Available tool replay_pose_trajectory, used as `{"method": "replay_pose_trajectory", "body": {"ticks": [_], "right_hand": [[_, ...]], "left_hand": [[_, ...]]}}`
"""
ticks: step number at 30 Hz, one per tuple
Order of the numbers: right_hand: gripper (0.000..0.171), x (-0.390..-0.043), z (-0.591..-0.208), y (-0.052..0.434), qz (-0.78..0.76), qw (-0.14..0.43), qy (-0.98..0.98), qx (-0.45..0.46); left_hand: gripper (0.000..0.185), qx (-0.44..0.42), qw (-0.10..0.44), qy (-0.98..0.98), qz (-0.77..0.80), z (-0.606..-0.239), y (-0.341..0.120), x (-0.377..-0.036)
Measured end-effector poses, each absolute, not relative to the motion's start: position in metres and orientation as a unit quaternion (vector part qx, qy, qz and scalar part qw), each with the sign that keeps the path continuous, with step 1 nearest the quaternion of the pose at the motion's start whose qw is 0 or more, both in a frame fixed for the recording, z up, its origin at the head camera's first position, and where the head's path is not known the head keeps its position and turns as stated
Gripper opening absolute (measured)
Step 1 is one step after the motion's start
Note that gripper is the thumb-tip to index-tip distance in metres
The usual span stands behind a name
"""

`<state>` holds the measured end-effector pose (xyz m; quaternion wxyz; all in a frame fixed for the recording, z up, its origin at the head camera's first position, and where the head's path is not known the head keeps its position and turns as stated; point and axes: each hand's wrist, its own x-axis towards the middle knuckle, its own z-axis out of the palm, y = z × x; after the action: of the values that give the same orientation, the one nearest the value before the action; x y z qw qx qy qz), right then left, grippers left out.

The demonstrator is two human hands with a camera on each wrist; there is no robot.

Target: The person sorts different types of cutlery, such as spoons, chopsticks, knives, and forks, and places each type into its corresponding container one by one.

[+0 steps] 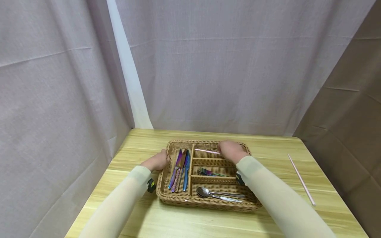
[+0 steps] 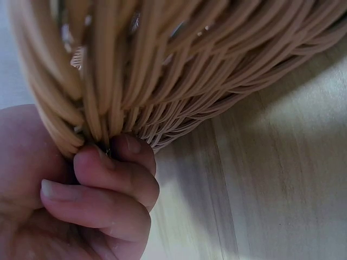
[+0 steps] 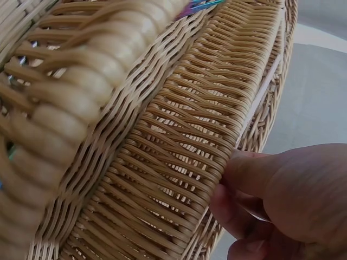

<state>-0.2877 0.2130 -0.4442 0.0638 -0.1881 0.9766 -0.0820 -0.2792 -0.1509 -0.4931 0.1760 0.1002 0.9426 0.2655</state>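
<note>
Head view: a wicker cutlery tray [image 1: 208, 201] is being kept mid-table. Its left rim is being gripped by the left hand [image 1: 156, 161] at 9 o'clock. The right hand [image 1: 230, 151] is being lowered into the far compartment at 1 o'clock, where a pink chopstick [image 1: 206, 151] is lying; a second chopstick [image 1: 301, 180] is lying on the table [image 1: 148, 218] at 3 o'clock, well apart.

Left wrist view: fingers [image 2: 111, 187] are being curled under the tray's rim [image 2: 162, 81], gripping it.

Right wrist view: right hand fingers [image 3: 238, 179] are being bent against the woven floor [image 3: 184, 135] beside the chopstick [image 3: 260, 97]; an actual pinch cannot be told. The stick is probably best released flat, tray held steady.
</note>
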Motion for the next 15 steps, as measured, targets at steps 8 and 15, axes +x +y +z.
{"method": "replay_pose_trajectory", "body": {"ticks": [8,15], "right_hand": [[0.039,-0.288,-0.451,0.212,-0.076,0.068,0.976,-0.194],[0.047,-0.291,-0.457,0.211,-0.08,0.083,0.972,-0.205]], "left_hand": [[0.057,0.102,0.173,0.942,0.267,-0.495,-0.149,-0.278],[0.057,0.109,0.167,0.945,0.257,-0.493,-0.148,-0.277]]}}
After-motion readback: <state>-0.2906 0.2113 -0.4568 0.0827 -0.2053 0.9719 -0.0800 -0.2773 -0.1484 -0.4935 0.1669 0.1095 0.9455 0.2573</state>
